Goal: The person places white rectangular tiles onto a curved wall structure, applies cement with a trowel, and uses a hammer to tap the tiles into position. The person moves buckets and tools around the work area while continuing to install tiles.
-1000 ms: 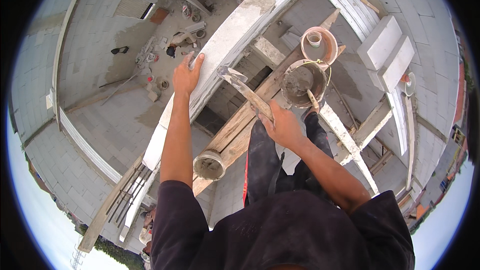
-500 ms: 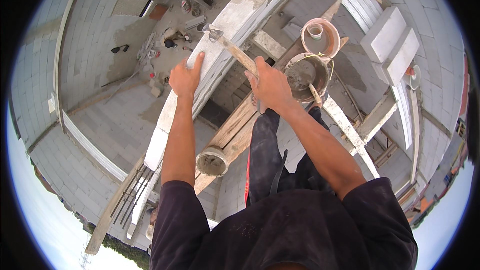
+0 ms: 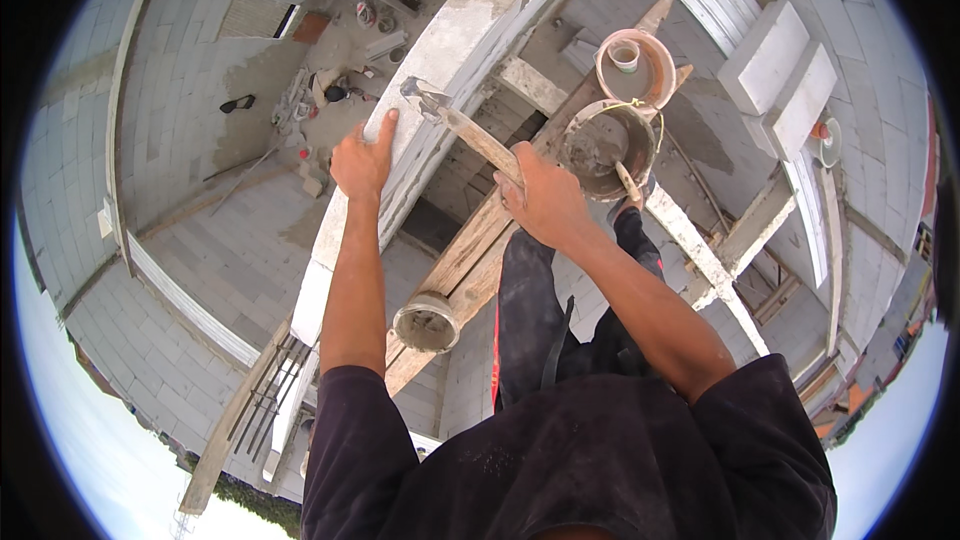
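My right hand [image 3: 548, 195] is wrapped round the wooden handle of a hammer [image 3: 482, 145]. Its metal head is over the top of a pale wall block [image 3: 455, 35], near the block's right edge; whether it touches cannot be told. My left hand [image 3: 362, 162] grips the left edge of the same row of blocks, thumb stretched along the top face and fingers bent over the far side, where they are partly hidden. Right of the hammer hand stands a bucket of grey mortar [image 3: 600, 145] with a wooden-handled tool [image 3: 628, 180] in it.
A second bucket [image 3: 660, 70] holds a small cup [image 3: 624, 55]. A smaller pail [image 3: 427, 325] sits on wooden planks [image 3: 470, 270] beside my legs. White blocks [image 3: 775, 70] are stacked at right. Rebar [image 3: 268, 390] sticks out at lower left. A person [image 3: 335, 90] is far below on the floor.
The hammer head has moved slightly nearer to me over the block. My left hand has stayed at the block's edge, shifting only a little with the view.
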The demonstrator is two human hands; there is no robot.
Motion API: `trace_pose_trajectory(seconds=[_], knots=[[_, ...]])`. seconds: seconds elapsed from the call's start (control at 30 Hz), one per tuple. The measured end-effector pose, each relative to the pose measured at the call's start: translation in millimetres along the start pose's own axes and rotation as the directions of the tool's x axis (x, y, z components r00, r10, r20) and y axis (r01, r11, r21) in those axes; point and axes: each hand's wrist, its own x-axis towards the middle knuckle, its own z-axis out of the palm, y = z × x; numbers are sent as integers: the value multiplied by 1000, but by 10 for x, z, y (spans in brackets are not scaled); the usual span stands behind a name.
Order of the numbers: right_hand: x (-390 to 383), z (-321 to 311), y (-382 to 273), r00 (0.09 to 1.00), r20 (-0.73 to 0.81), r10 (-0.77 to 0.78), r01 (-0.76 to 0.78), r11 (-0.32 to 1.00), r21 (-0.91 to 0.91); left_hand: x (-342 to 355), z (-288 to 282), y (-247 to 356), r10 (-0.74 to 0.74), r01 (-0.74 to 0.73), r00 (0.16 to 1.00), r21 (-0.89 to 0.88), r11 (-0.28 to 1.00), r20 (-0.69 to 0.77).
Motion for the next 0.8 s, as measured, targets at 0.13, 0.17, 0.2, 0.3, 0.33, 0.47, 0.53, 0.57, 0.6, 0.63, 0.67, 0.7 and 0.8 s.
trace_pose_trajectory(seconds=[0.13, 0.17, 0.2, 0.3, 0.33, 0.47, 0.53, 0.57, 0.6, 0.63, 0.67, 0.7, 0.8], knots=[[-743, -163, 347, 998, -17, 64, -63, 996, 57, -13, 32, -56, -3, 3, 1000, 6, 1000, -25], [-946, -170, 513, 994, -5, 106, -106, 992, 63, -20, 13, -39, -2, 2, 1000, -3, 1000, -21], [-1160, -189, 702, 986, 17, 166, -166, 986, 20, -31, 1, -8, 3, -3, 1000, -16, 1000, -15], [-1692, -335, 1040, 948, 72, 311, -304, 948, -94, -63, -39, 11, 38, -38, 999, -38, 999, 1], [-1867, -389, 1133, 939, 81, 334, -325, 940, -107, -64, -58, 0, 55, -54, 998, -44, 998, 6], [-2118, -449, 1283, 905, 137, 403, -383, 911, -154, -67, -94, -181, 102, -142, 980, -244, 959, -169], [-2083, -474, 1206, 910, 157, 385, -361, 919, -159, -85, -175, -237, 83, -130, 984, -318, 939, -157], [-1955, -435, 1146, 922, 159, 353, -331, 932, -147, -133, -161, -254, 96, -129, 988, -307, 943, -119], [-1782, -383, 1066, 936, 159, 315, -296, 946, -132, -186, -148, -278, 109, -130, 990, -294, 947, -87], [-1609, -316, 996, 958, 140, 250, -238, 966, -98, -223, -140, -285, 123, -133, 991, -281, 951, -54], [-1420, -232, 901, 975, 121, 185, -178, 982, -64, -233, -165, -256, 120, -129, 992, -274, 953, -51], [-1199, -182, 727, 986, 103, 131, -129, 991, -31, -239, -202, -214, 114, -123, 992, -268, 956, -47], [-602, -200, 34, 999, 17, -38, 36, 997, 61, -236, -168, -290, 167, -186, 981, -230, 955, -100]])
